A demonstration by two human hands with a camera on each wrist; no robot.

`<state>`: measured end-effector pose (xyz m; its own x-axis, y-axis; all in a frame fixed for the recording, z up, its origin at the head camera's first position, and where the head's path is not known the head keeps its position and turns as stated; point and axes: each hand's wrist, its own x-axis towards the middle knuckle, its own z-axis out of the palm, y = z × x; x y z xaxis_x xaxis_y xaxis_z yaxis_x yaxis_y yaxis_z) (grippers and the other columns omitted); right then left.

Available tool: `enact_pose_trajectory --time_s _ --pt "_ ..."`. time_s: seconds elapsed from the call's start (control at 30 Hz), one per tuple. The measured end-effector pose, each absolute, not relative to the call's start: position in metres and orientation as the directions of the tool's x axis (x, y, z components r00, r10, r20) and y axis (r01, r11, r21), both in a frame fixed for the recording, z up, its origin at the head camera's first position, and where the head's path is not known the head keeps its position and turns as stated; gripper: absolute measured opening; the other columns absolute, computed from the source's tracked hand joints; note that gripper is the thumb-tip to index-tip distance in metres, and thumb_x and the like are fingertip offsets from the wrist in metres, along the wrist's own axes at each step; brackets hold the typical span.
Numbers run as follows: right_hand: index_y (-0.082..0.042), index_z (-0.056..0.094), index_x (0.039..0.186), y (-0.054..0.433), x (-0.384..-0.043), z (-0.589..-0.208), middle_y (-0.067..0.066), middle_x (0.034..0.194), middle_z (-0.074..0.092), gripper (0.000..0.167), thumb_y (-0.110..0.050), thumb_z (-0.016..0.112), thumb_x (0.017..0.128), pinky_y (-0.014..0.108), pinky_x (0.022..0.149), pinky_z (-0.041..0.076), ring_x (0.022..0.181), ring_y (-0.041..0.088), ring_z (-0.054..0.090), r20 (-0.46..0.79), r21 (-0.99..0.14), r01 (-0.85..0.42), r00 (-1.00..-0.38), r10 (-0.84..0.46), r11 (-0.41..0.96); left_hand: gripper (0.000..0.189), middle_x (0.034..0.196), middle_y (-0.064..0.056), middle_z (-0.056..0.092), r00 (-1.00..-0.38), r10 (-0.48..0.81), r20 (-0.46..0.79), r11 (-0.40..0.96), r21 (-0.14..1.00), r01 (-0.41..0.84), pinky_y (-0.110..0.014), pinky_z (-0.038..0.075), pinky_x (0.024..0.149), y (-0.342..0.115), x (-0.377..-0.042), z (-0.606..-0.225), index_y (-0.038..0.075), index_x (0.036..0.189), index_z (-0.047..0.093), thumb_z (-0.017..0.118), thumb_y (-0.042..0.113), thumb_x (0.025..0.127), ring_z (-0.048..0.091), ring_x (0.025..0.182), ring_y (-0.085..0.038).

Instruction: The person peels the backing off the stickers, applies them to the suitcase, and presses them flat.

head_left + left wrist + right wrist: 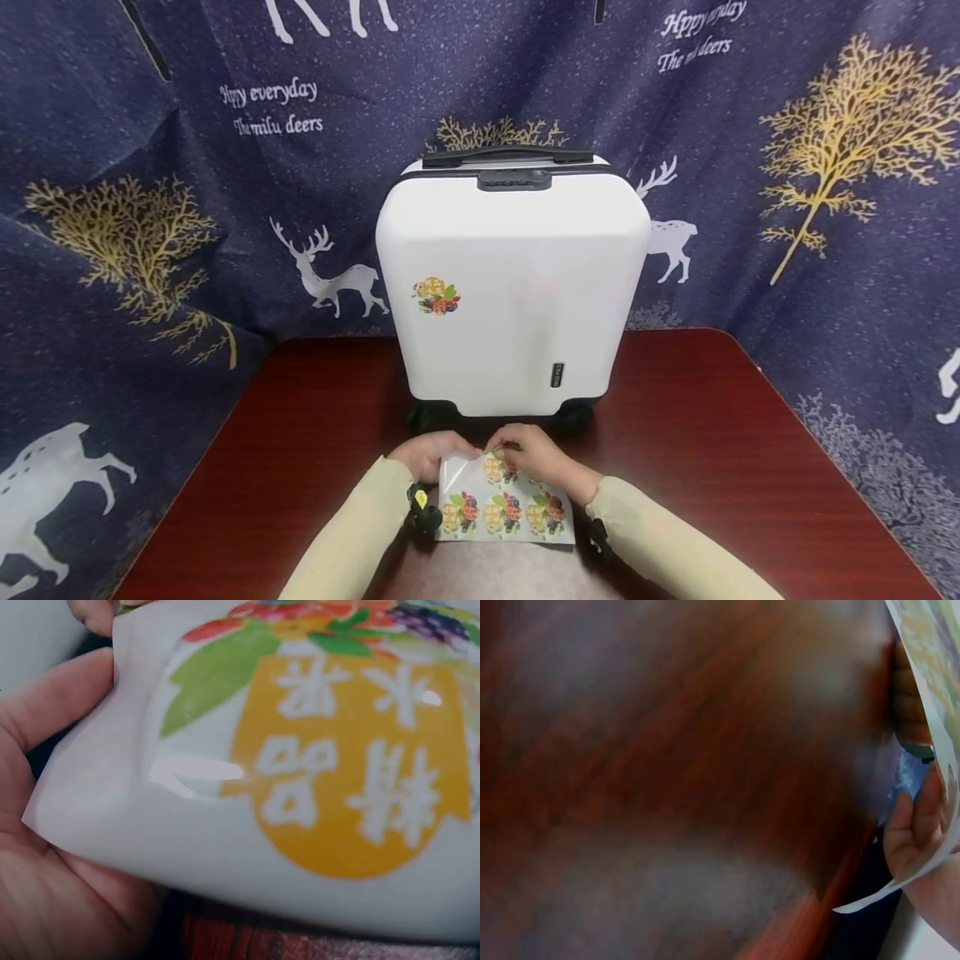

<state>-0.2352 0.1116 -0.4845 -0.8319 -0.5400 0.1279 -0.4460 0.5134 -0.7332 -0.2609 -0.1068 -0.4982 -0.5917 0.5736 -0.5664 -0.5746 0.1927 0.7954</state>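
A glossy white sheet of fruit stickers (476, 492) is held over the table's near side, with several printed stickers showing. Its upper left area is bare. My left hand (429, 454) grips the sheet's upper left side; in the left wrist view a thumb (64, 697) presses on the sheet's edge, above a gold-and-green fruit sticker (352, 772). At the top edge, my right hand (534, 457) pinches the sheet with curled fingertips beside the left thumb. The right wrist view shows the sheet's curved edge (934, 727) and part of a hand (919, 832) behind it.
A white suitcase (517, 317) with black wheels stands upright just beyond the hands, with one fruit sticker (436, 296) on its left front. Dark blue cloth (330, 167) with deer and trees hangs behind the reddish-brown table (712, 433).
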Motion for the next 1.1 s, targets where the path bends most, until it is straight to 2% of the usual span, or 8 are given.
enact_pose_trajectory --time_s 0.23,0.77,1.0,1.1 --pt "-0.010 0.079 0.103 0.1113 -0.2336 -0.4838 0.006 0.103 0.076 0.017 -0.003 0.064 0.096 0.019 0.080 0.052 0.092 0.007 0.063 0.118 -0.736 -0.427 -0.845 -0.522 0.525 0.038 0.106 -0.013 0.073 -0.606 0.554 -0.571 0.197 0.797 -0.571 -0.035 0.063 0.086 -0.1042 -0.2598 -0.4981 -0.013 0.127 0.060 0.052 0.012 0.099 0.073 0.094 -0.019" --pt "-0.009 0.081 0.101 0.1163 -0.2319 -0.4816 0.005 0.099 0.077 0.016 -0.004 0.068 0.094 0.018 0.079 0.053 0.091 0.007 0.066 0.134 -0.737 -0.430 -0.850 -0.509 0.523 0.039 0.105 -0.010 0.073 -0.615 0.559 -0.556 0.194 0.809 -0.555 -0.031 0.062 0.085 -0.1042 -0.2562 -0.4945 -0.011 0.130 0.059 0.052 0.014 0.101 0.072 0.092 -0.016" --pt "-0.004 0.079 0.096 0.1144 -0.2308 -0.4782 0.010 0.089 0.076 0.009 -0.006 0.070 0.094 0.018 0.065 0.050 0.071 0.005 0.059 0.069 -0.778 -0.324 -0.895 -0.440 0.538 0.038 0.101 -0.007 0.074 -0.639 0.573 -0.513 0.143 0.831 -0.538 -0.028 0.063 0.080 -0.1076 -0.2564 -0.4963 -0.011 0.130 0.059 0.054 0.015 0.102 0.072 0.091 -0.015" --pt "-0.004 0.078 0.095 0.1131 -0.2316 -0.4796 0.009 0.086 0.076 0.008 -0.006 0.070 0.094 0.017 0.063 0.049 0.068 0.003 0.057 0.064 -0.774 -0.312 -0.904 -0.422 0.551 0.039 0.100 -0.005 0.075 -0.639 0.592 -0.491 0.117 0.836 -0.535 -0.026 0.062 0.079 -0.1113 -0.2572 -0.4989 -0.009 0.132 0.058 0.053 0.017 0.104 0.073 0.091 -0.013"
